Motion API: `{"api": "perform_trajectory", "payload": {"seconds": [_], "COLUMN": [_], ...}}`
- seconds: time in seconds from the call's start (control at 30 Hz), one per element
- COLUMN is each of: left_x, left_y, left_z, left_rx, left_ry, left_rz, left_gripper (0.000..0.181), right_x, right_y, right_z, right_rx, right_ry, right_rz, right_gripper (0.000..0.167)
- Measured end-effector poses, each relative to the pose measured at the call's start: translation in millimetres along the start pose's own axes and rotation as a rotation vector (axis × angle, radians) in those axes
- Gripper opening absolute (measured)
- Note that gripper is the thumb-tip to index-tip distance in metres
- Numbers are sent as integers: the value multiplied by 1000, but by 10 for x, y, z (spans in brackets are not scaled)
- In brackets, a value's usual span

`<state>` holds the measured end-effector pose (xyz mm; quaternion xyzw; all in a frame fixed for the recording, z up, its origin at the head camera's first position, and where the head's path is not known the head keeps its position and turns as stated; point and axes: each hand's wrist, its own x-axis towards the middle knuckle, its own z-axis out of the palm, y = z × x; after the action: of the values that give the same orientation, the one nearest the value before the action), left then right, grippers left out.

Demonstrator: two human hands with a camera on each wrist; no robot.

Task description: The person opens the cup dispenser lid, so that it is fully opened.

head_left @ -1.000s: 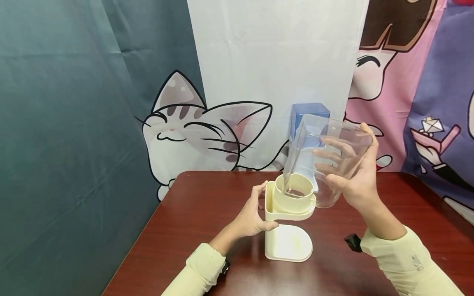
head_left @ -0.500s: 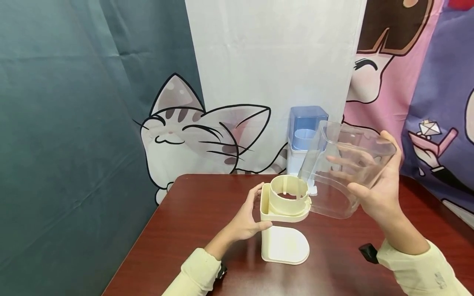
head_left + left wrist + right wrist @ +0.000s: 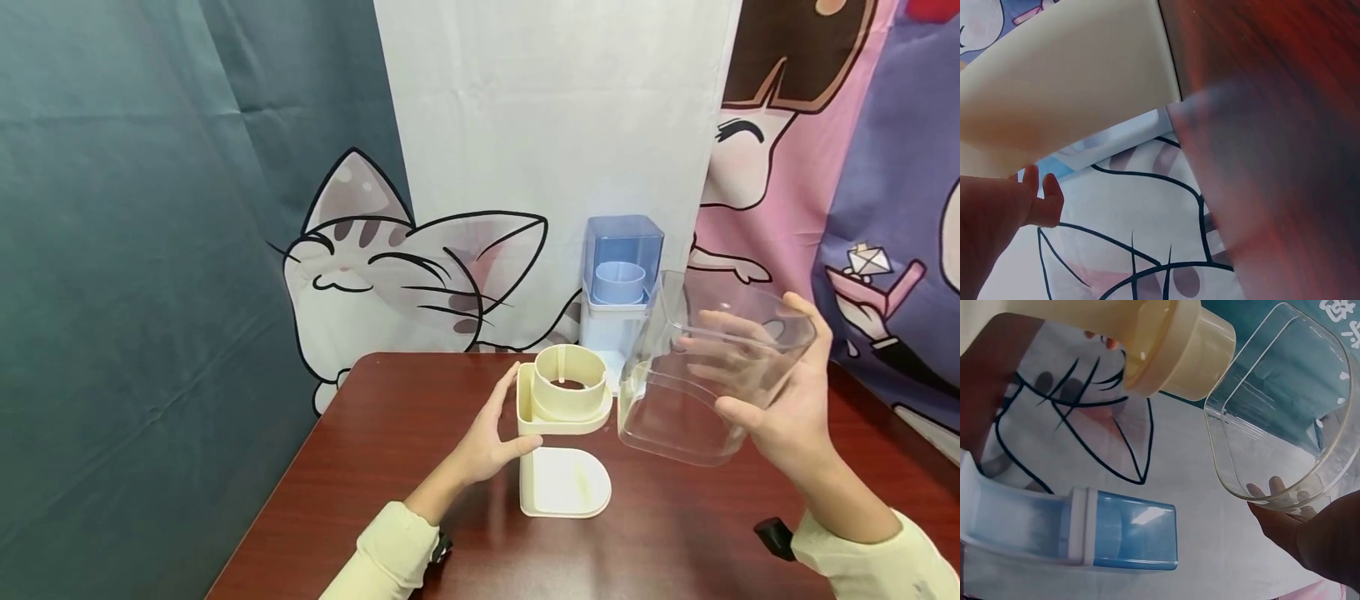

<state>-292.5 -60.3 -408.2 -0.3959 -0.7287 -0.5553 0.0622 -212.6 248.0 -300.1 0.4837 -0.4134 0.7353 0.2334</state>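
A cream dispenser stand [image 3: 566, 421], with a round collar on top and a flat foot below, is upright over the table. My left hand [image 3: 483, 446] holds its left side, thumb in front and fingers behind. In the left wrist view the stand's cream wall [image 3: 1085, 81] covers much of the fingers. To the right, my right hand [image 3: 795, 408] grips a clear plastic container [image 3: 675, 408] tilted in the air, apart from the collar. The right wrist view shows the container's open rim [image 3: 1216, 450] facing the stand's cream collar [image 3: 1207, 356].
A blue and white dispenser [image 3: 622, 242] stands at the table's back edge, partly behind the clear container. The red-brown table [image 3: 390, 500] meets a printed cloth backdrop [image 3: 480, 125] at the back and left.
The clear container has moved right and down in my right hand, away from the collar it overlapped. My left hand and the stand have shifted slightly left.
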Motion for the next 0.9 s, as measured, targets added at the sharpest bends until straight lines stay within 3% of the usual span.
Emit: {"api": "perform_trajectory", "payload": {"seconds": [0.27, 0.4, 0.5, 0.73, 0.83, 0.9], "left_x": [-3, -12, -17, 20, 47, 66], "left_y": [-44, -68, -44, 204, 189, 126], "left_z": [-134, -188, -223, -299, -294, -283], "left_rx": [84, 88, 88, 14, -40, -52], "left_ry": [87, 106, 108, 104, 126, 176], "left_rz": [123, 141, 136, 80, 55, 46], "left_gripper": [70, 62, 60, 40, 36, 36], "right_x": [-152, -219, -262, -320, -347, -361], "right_y": [51, 73, 119, 220, 242, 250], "right_z": [-73, -107, -104, -59, -40, -33], "right_rx": [30, -24, -46, -95, -105, -133], "right_ry": [-39, -51, -61, -70, -82, -90], "right_rz": [15, 40, 52, 55, 50, 55], "right_gripper": [101, 101, 101, 102, 103, 104]}}
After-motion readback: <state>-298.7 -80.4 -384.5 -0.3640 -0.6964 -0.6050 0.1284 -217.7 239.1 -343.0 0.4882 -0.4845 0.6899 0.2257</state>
